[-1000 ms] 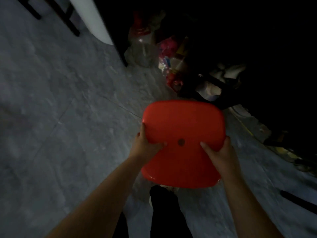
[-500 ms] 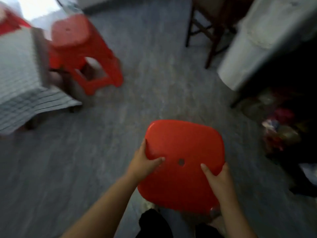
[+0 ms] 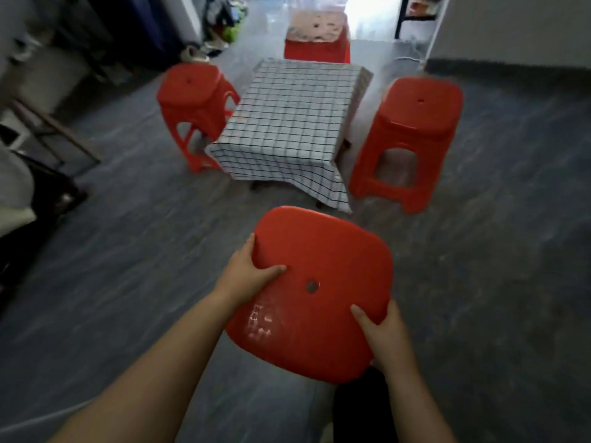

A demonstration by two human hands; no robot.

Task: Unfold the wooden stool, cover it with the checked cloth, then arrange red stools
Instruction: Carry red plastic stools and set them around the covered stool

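Observation:
I hold a red plastic stool (image 3: 319, 276) in front of me, seat up, with a small hole in its middle. My left hand (image 3: 246, 276) grips its left edge and my right hand (image 3: 387, 334) grips its near right corner. Ahead stands the wooden stool, hidden under the checked cloth (image 3: 287, 123) that drapes to the floor. Three red stools stand around it: the left stool (image 3: 192, 100), the right stool (image 3: 412, 129) and the far stool (image 3: 316, 36).
Grey tiled floor (image 3: 128, 251) lies between me and the covered stool. A wooden chair and white furniture (image 3: 38, 129) crowd the left side. Clutter (image 3: 220, 24) sits at the back left. A grey wall base (image 3: 511, 68) runs along the right.
My view has swung from a dark cluttered corner round to the covered stool and the three red stools. Both hands keep the same grip on the red stool.

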